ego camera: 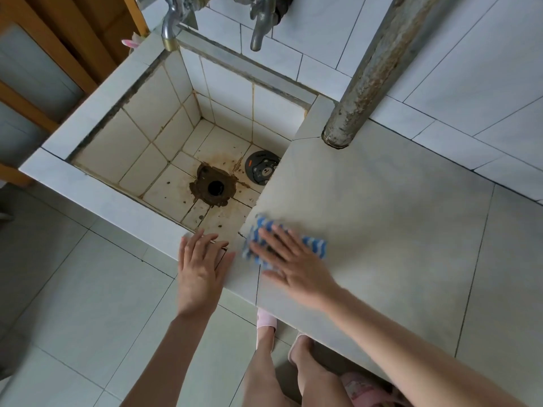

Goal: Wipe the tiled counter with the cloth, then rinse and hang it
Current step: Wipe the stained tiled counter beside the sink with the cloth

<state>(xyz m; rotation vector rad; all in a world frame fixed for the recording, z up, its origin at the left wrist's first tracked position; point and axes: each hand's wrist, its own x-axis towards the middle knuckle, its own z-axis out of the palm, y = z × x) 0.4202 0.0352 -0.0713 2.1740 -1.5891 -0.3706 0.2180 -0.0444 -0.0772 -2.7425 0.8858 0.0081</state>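
A blue-and-white striped cloth point(316, 245) lies flat on the tiled counter point(382, 218), close to its front left corner by the sink. My right hand point(289, 264) presses down on the cloth with fingers spread, covering most of it. My left hand point(201, 267) rests flat and empty on the front rim of the sink, fingers apart, just left of the cloth.
A deep tiled sink point(164, 142) with a stained drain hole point(216, 187) and a grey round drain cover point(261, 170) sits left of the counter. Two metal taps point(260, 22) hang above it. A rusty pipe point(370, 71) stands at the counter's back edge.
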